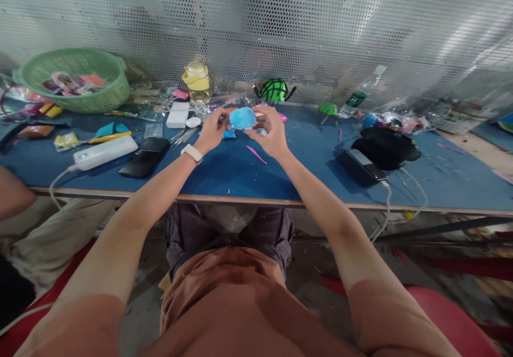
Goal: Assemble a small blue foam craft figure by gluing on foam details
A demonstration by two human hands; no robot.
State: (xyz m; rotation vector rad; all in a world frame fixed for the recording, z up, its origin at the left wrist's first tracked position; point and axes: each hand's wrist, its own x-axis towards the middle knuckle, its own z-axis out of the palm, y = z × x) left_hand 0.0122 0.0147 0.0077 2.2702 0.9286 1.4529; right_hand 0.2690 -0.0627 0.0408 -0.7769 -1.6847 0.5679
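Between my two hands, above the blue table (224, 178), is a rounded light-blue piece (242, 118) that looks like soft modelling clay; its exact kind does not show. My left hand (212, 130) grips its left edge with bent fingers. On the opposite edge, the thumb and fingers of my right hand (272, 130) close on it. A thin pink modelling tool (256, 155) lies on the table just below my hands. Part of a small blue packet (229, 133) shows beneath the light-blue piece.
At the left stand a green basket (76, 100), a white power bank (105, 153) and a black phone (145, 156). A yellow-lidded bottle (196, 82) and a green-and-black figure (274, 90) are at the back. To the right lie a black device (360, 167) and a plastic bottle (356, 99).
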